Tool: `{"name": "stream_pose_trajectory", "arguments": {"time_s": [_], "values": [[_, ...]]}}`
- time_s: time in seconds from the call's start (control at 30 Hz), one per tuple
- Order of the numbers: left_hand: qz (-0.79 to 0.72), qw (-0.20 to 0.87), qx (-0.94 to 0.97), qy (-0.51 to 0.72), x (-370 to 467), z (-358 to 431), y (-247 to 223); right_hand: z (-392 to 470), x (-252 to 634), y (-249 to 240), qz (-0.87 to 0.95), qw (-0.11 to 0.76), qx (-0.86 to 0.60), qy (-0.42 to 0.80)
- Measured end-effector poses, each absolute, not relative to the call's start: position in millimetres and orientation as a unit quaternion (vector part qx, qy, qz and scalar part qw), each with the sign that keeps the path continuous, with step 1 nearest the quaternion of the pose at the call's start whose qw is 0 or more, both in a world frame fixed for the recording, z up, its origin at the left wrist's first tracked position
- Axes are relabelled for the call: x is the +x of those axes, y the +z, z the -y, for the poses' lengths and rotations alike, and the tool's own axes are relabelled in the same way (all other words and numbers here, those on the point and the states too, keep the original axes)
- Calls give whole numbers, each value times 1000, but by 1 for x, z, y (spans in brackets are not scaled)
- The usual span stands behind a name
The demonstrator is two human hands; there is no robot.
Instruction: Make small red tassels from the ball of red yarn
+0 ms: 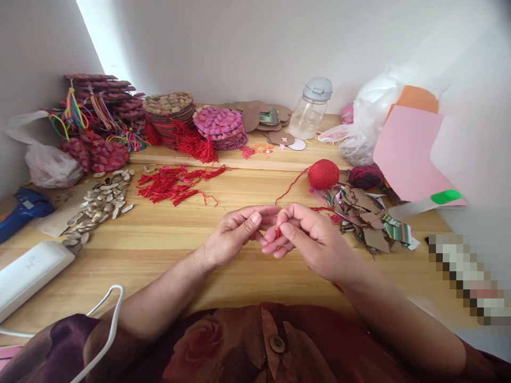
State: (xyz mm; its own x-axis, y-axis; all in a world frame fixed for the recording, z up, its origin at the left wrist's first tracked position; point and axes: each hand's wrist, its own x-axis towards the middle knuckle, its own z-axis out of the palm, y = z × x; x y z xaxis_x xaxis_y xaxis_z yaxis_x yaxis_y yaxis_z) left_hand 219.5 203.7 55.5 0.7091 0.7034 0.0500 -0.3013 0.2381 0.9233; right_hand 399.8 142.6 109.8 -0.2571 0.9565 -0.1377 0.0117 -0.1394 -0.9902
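Note:
My right hand (309, 236) is closed, with red yarn (278, 232) pinched between thumb and fingers. Beside it my left hand (239, 231) has its thumb near its bent fingers, and the fingertips meet those of my right hand; what it holds, if anything, is hidden. Behind the hands lies a ball of red yarn (323, 174), a strand trailing from it toward my fingers. A pile of red tassels (171, 183) rests on the wooden table (167, 271) to the left.
Stacked round pieces (221, 127), a clear bottle (309, 114) and plastic bags stand at the back. Seed shells (101, 202), a blue glue gun (26, 210) and a white case (34, 274) are left. Cardboard scraps (365, 213) and pink paper (407, 154) are right.

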Motion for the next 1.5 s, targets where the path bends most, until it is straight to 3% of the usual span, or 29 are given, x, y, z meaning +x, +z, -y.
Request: {"name": "stream_pose_trajectory", "arguments": {"time_s": [0.23, 0.53, 0.67, 0.73, 0.83, 0.93, 1.13, 1.27, 1.5], "values": [[-266, 756, 553, 231, 221, -203, 55, -152, 410, 102, 430, 457, -454, 633], [-351, 745, 533, 192, 225, -203, 51, -157, 418, 81, 366, 494, -447, 650], [-378, 758, 493, 200, 224, -205, 52, -160, 443, 89, 461, 437, -534, 557], [-392, 765, 458, 227, 223, -208, 52, -161, 468, 93, 544, 387, -637, 386], [-402, 770, 416, 268, 222, -212, 52, -161, 503, 93, 619, 208, -740, 158], [-404, 767, 399, 298, 221, -214, 52, -160, 516, 81, 620, 107, -769, 110], [-411, 754, 403, 315, 222, -214, 54, -161, 503, 60, 627, 85, -771, 72], [-412, 748, 403, 329, 222, -215, 54, -161, 511, 70, 616, 132, -762, 146], [-395, 758, 401, 329, 222, -214, 53, -159, 506, 101, 463, 420, -622, 472]]}}
